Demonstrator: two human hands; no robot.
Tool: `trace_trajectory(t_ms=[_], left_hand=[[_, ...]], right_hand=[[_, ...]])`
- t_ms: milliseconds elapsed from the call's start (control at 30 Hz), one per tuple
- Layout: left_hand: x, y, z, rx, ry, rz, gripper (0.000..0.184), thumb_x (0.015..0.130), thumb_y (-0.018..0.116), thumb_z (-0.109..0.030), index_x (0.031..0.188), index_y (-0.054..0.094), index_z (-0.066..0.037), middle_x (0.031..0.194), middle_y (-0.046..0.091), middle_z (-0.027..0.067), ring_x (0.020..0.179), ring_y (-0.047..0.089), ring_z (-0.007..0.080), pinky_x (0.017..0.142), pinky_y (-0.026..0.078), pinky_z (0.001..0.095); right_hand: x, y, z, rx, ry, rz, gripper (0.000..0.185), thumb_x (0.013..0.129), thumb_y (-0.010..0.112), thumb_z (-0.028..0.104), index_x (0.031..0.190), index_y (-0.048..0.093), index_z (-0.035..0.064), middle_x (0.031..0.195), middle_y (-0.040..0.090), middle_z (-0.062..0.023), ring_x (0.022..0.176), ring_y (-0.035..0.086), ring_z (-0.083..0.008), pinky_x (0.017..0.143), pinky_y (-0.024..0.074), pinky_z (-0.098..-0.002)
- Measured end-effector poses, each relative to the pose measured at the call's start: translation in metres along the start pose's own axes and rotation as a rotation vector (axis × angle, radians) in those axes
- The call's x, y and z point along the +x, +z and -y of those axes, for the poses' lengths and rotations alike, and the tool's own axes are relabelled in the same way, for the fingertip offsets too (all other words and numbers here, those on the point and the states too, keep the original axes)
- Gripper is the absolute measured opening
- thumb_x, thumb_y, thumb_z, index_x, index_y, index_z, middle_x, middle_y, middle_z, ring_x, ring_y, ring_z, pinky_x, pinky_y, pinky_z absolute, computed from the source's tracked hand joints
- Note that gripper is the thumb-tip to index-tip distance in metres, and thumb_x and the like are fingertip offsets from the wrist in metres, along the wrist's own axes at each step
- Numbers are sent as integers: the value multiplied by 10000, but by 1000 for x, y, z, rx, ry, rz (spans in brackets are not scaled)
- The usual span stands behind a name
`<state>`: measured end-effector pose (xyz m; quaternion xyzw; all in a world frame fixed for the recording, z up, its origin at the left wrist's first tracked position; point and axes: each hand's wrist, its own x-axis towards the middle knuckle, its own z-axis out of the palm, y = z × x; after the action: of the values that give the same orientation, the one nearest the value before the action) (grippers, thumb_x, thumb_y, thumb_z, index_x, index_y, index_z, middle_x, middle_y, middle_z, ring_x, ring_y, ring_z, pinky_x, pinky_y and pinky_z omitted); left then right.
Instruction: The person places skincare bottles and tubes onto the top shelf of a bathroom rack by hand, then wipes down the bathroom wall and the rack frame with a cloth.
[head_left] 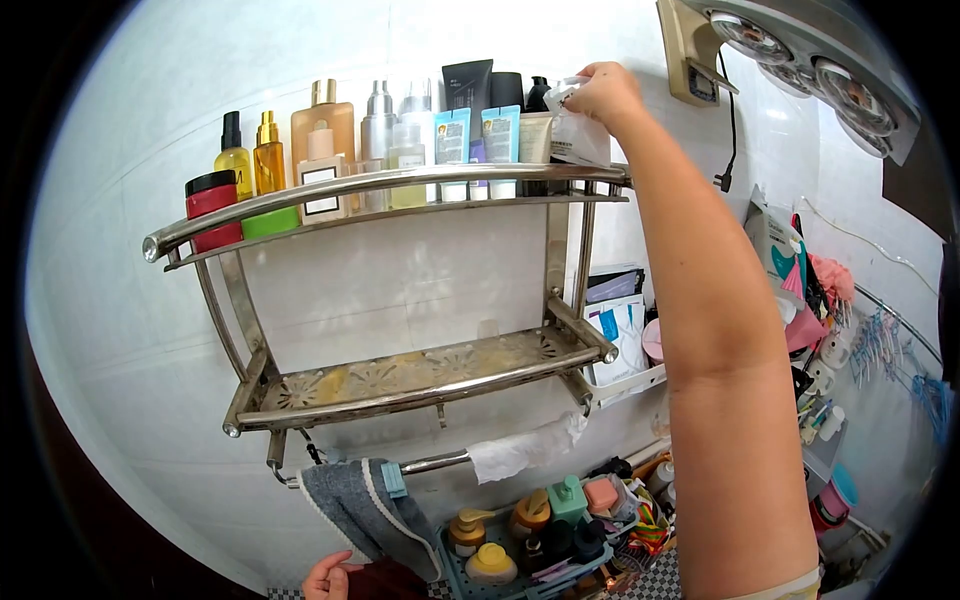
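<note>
Pinching a white, dark-printed packet (pixel 580 142) in the right hand (pixel 607 92) at the upper right end of a shiny, two-tier metal shelf (pixel 430 372), beside an upright beige tube (pixel 536 143). Holding the left hand (pixel 328 578) low and half curled near a grey-blue cloth towel with pale trim (pixel 355 505).

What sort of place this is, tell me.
Most likely a bathroom: bottles and tubes crowd the metal wall rack, a grey towel hangs below it, and heat lamps sit overhead.
</note>
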<state>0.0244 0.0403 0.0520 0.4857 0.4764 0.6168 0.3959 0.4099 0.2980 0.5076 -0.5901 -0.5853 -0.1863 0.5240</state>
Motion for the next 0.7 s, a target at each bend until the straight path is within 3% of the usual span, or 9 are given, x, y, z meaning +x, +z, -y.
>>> trace_trajectory(t_ms=[67,167,300,400,467,567,700], left_hand=[[-1,0,-2,13,-5,3,329,914,486,-236,1130,543,6,894,611,64,799,552,125,737,448,250],[-3,2,-3,37,-7,2,329,914,486,-237,1128,543,6,899,611,68,807,554,131,741,449,256],[-3,4,-4,21,-22,-3,328,912,490,-237,1127,542,6,911,613,75,819,557,139,750,451,263],[-2,4,-2,15,-32,-3,327,911,492,-234,1127,541,6,915,613,78,823,559,141,752,451,262],[-2,2,3,15,-35,1,327,911,494,-233,1128,541,6,916,613,78,825,559,141,753,451,261],[-2,-1,5,-9,-34,27,321,911,493,-226,1128,542,5,915,611,74,819,555,136,747,449,255],[-1,2,-3,33,-56,27,316,911,493,-222,1123,546,6,917,607,68,819,544,128,753,440,250]], right_hand=[[-1,2,-4,6,-43,-21,361,576,716,116,920,649,28,792,648,-100,715,619,-176,655,493,-278],[-3,-5,-9,99,-16,185,381,592,715,103,953,634,9,846,643,-125,747,625,-203,665,500,-294],[-16,-10,-9,226,-30,272,425,604,726,103,1002,614,2,891,629,-141,743,614,-220,651,498,-308],[-22,-10,-8,261,40,399,486,537,780,211,966,641,28,893,644,-109,779,619,-210,705,495,-303],[-24,-9,-9,145,-37,410,531,618,747,283,1065,596,39,950,613,-123,797,575,-199,654,481,-286],[-32,-17,-9,114,-21,410,546,636,715,371,1070,599,61,964,609,-107,830,563,-193,674,475,-292],[-37,-18,-14,100,6,449,549,654,694,396,1095,589,85,968,604,-94,844,556,-183,689,471,-302]])
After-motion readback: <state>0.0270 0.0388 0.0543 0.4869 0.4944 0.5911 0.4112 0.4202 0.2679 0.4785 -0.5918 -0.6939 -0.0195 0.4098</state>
